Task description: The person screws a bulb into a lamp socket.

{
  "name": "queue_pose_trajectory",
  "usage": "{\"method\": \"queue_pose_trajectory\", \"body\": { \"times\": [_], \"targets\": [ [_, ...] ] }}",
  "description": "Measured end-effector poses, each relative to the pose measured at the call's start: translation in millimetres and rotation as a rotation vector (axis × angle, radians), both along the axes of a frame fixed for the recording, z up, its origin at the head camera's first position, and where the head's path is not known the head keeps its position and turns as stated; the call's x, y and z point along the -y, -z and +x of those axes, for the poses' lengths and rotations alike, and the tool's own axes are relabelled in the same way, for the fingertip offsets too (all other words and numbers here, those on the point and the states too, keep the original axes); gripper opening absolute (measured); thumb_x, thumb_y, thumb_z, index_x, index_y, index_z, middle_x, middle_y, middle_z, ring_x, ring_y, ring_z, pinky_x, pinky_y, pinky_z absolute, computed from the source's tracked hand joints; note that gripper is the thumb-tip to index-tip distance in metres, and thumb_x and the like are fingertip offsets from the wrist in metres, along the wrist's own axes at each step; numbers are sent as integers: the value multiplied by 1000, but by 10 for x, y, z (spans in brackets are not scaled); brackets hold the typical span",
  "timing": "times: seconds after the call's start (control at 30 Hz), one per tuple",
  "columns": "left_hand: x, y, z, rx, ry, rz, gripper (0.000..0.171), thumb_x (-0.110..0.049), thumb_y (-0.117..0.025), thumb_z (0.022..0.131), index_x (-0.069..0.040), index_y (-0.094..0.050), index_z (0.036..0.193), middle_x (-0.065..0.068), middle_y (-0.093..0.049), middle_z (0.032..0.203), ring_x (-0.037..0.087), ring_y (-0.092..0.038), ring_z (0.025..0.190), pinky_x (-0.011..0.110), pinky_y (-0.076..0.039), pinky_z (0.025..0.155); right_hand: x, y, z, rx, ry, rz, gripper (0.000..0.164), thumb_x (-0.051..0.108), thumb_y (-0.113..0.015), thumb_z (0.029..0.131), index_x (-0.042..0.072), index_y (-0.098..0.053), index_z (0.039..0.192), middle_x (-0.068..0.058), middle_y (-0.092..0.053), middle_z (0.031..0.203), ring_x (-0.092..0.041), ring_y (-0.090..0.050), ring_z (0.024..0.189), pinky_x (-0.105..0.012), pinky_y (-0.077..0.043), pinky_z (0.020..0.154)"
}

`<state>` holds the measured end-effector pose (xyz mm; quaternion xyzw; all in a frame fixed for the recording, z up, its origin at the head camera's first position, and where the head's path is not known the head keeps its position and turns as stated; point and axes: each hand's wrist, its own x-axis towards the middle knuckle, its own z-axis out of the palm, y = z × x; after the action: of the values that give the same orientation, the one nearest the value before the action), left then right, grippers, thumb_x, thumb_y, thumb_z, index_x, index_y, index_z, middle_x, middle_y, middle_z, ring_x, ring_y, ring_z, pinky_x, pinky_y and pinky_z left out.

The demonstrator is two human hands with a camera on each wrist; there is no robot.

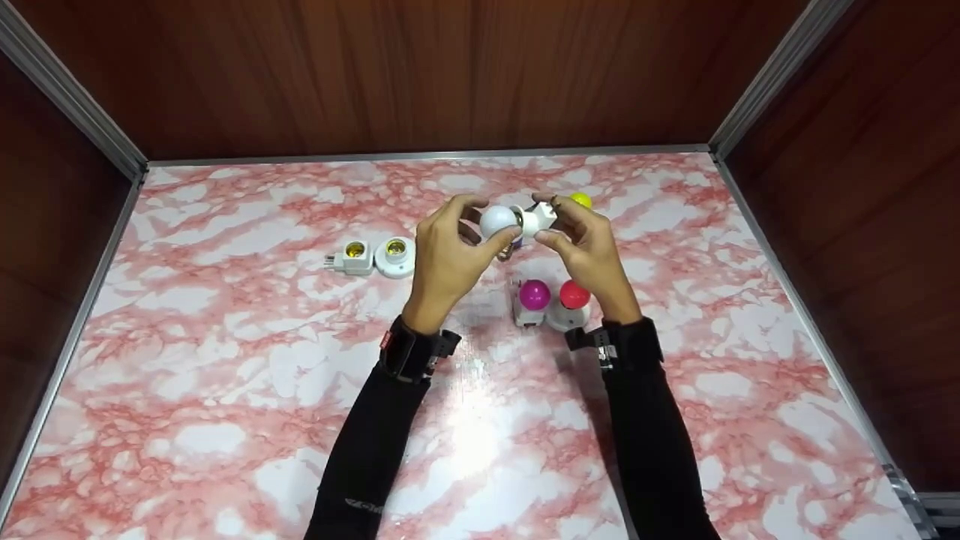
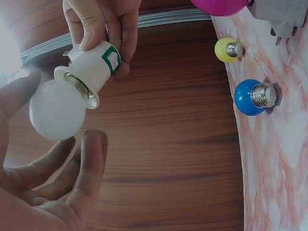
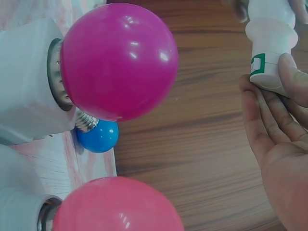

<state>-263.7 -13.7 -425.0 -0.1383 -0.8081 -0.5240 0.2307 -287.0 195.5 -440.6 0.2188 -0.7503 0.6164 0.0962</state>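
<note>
Between the hands, raised over the table, is a white light bulb [image 1: 496, 220] in the mouth of a white plug-in lamp socket [image 1: 534, 223]. My left hand [image 1: 454, 251] has thumb and curled fingers around the bulb's globe, the thumb against it in the left wrist view. My right hand [image 1: 592, 247] grips the socket's plug end between thumb and fingers. A band of metal shows between globe and socket rim [image 2: 79, 86]. A green-edged label [image 3: 258, 65] is on the socket's side.
Below the right hand stand a magenta bulb [image 1: 535, 295] and a red bulb [image 1: 574, 294] in white holders. Two bulbless sockets, one square [image 1: 354, 259] and one round [image 1: 396, 257], are left. A yellow bulb [image 2: 226, 50] and a blue bulb [image 2: 249, 96] lie farther back. Brown panels [image 1: 420, 82] enclose the table.
</note>
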Motion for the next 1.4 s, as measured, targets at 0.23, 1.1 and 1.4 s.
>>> {"method": "queue_pose_trajectory", "body": {
  "times": [0.23, 1.1, 1.4],
  "targets": [
    [-4, -3, 8, -2, 14, 15, 46, -42, -83, 76, -8, -71, 105, 6, -76, 89, 12, -70, 72, 20, -59, 65, 1, 16, -3, -29, -6, 8, 43, -1, -70, 86, 0, -62, 129, -18, -68, 122, -14, -69, 107, -39, -57, 100],
    [-19, 14, 1, -84, 202, 217, 47, -7, -87, 72, -1, -70, 115, 14, -71, 117, 23, -71, 106, 24, -60, 91, -22, 13, -9, -89, -32, 1, 43, -2, -68, 87, -7, -60, 129, -24, -60, 137, -11, -67, 112, -26, -57, 99],
    [31, 41, -38, -195, 275, 136, 41, -6, -83, 76, -4, -70, 116, 11, -69, 119, 17, -68, 113, 20, -56, 99, -35, 11, 1, -51, -33, -1, 44, -1, -68, 87, -5, -60, 130, -23, -59, 140, -12, -67, 114, -34, -56, 103]
  ]
}}
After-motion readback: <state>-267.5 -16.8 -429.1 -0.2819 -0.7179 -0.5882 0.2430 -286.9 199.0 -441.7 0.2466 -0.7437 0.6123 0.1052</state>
